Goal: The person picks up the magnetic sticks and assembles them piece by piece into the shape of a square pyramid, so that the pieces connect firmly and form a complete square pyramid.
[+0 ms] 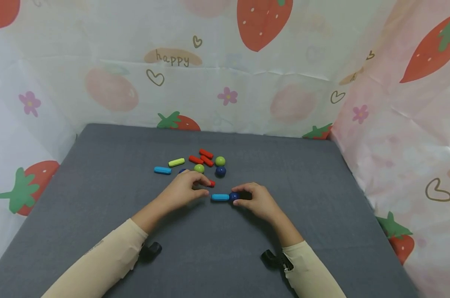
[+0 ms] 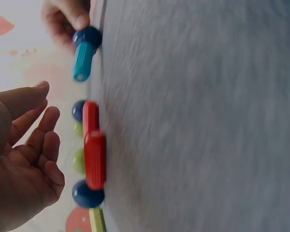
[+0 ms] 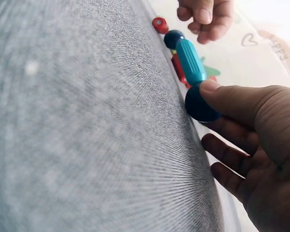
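My right hand (image 1: 258, 202) pinches a dark blue ball (image 1: 234, 197) between thumb and fingers. From that ball a light blue rod (image 1: 220, 197) points left toward the other hand; in the right wrist view the rod's end (image 3: 195, 76) meets the ball (image 3: 200, 105). My left hand (image 1: 181, 186) hovers just left of the rod's free end, its fingers loosely bent and holding nothing, as the left wrist view shows. Behind its fingertips a red rod (image 1: 212, 183) is partly hidden, and another dark blue ball (image 1: 182, 170) peeks out above the knuckles.
Beyond the hands on the grey tabletop (image 1: 195, 256) lie several red rods (image 1: 206, 153), green balls (image 1: 220, 161), a dark blue ball (image 1: 220, 171), a yellow-green rod (image 1: 176, 162) and a light blue rod (image 1: 162, 170). A strawberry-print curtain (image 1: 225, 66) stands around the table.
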Demonstrator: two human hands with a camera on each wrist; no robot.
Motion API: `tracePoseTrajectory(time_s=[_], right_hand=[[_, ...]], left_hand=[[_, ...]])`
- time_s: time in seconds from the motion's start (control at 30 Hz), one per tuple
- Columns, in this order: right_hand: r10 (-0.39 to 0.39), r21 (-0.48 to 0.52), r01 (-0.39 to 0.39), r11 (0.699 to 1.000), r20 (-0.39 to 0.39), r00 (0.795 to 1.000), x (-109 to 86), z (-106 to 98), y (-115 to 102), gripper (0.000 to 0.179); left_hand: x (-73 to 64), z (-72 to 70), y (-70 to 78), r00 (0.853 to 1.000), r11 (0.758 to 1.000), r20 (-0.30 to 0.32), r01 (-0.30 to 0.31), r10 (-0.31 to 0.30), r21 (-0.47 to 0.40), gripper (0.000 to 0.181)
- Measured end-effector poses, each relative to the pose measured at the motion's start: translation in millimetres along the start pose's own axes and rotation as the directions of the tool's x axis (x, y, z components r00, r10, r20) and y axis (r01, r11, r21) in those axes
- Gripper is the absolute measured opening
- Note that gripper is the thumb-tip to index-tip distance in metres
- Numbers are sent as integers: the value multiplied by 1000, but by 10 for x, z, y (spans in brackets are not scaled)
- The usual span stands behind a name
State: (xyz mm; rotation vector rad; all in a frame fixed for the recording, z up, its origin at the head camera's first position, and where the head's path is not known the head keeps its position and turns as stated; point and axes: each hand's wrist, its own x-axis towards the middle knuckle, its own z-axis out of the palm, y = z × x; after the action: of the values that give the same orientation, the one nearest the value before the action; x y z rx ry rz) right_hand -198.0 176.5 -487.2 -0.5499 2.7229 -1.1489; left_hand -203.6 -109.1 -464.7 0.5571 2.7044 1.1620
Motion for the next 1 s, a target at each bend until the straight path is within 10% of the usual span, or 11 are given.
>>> tracePoseTrajectory(time_s=[0.6, 1.0], right_hand=[[25, -10, -25, 1000, -3, 1000, -3, 5, 26, 35], [30, 13, -30, 999, 0, 1000, -4, 6, 52, 35]], left_hand=[[-69, -390, -324, 987, 996, -140, 80, -73, 49, 34], [104, -453, -476, 987, 990, -120, 117, -107, 82, 42]])
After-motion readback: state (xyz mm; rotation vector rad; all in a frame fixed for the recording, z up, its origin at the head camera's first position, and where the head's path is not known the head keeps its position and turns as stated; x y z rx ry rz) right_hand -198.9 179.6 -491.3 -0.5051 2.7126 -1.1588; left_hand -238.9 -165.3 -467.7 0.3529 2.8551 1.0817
